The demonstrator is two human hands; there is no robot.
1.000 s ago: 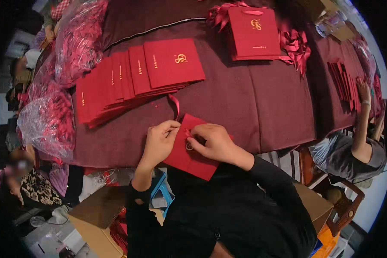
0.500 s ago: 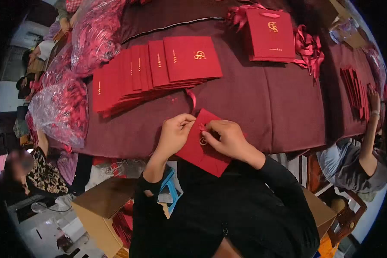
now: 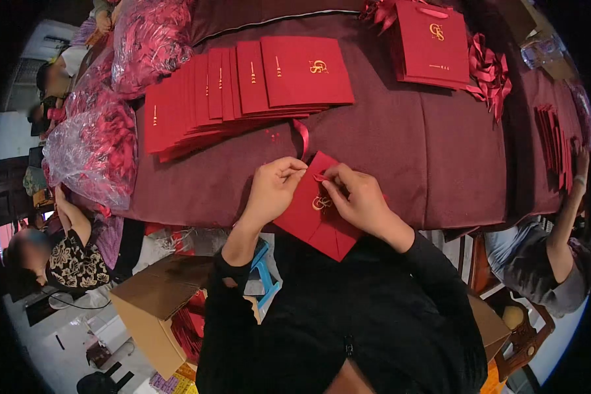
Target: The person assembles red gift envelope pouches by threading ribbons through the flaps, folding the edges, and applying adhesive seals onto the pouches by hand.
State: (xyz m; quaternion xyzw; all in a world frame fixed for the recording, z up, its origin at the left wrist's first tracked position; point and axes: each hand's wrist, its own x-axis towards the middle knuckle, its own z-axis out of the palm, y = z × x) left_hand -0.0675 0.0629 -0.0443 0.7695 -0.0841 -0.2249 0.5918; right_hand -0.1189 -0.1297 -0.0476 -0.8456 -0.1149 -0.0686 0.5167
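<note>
A flat red paper gift bag [image 3: 323, 226] with a gold emblem lies tilted at the table's near edge, between my two hands. With thumb and fingers pinched together, my left hand [image 3: 276, 187] is at the bag's upper left edge; what the fingertips hold is too small to make out. My right hand [image 3: 361, 199] rests over the bag's upper part, its thumb and forefinger pinching a short piece of red ribbon [image 3: 319, 177] above the emblem. Another red ribbon strip [image 3: 303, 136] curves over the cloth just beyond my left fingertips.
Fanned flat red bags [image 3: 308, 72] lie beyond my hands. Finished-looking bags with ribbon handles [image 3: 433, 52] stand at the back right beside loose ribbons [image 3: 489, 75]. Plastic sacks of ribbon [image 3: 92, 157] sit left. A cardboard box [image 3: 148, 308] is below. Other people work at both sides.
The view has shifted slightly, so the table's things sit higher and further right. My right fingertips now pinch the ribbon with more of it showing. My left hand keeps its pinch at the bag's edge.
</note>
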